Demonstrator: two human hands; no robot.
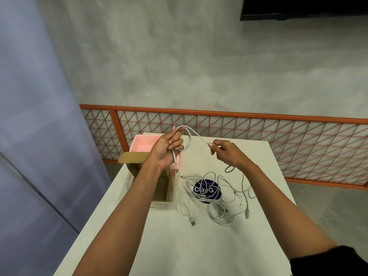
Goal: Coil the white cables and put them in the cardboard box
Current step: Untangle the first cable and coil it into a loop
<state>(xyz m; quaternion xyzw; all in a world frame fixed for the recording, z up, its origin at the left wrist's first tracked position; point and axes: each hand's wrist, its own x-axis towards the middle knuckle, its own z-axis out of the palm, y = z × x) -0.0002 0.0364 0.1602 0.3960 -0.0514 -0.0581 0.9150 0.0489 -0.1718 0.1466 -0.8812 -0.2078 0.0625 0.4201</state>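
My left hand [166, 149] is raised above the cardboard box [159, 188] and grips a partly looped white cable [191, 136], one plug end hanging below the palm. My right hand [227, 152] pinches the same cable further along, just right of the loop. The cable runs down behind my right wrist to the table. Several more white cables [217, 198] lie tangled on the table, right of the box. The box stands open, its flap folded out to the left.
The white table [199, 246] has edges close on the left and right. A round dark blue sticker [207, 189] lies under the tangle. A pink box [143, 143] sits behind the cardboard box. An orange lattice railing [258, 132] runs along the wall beyond.
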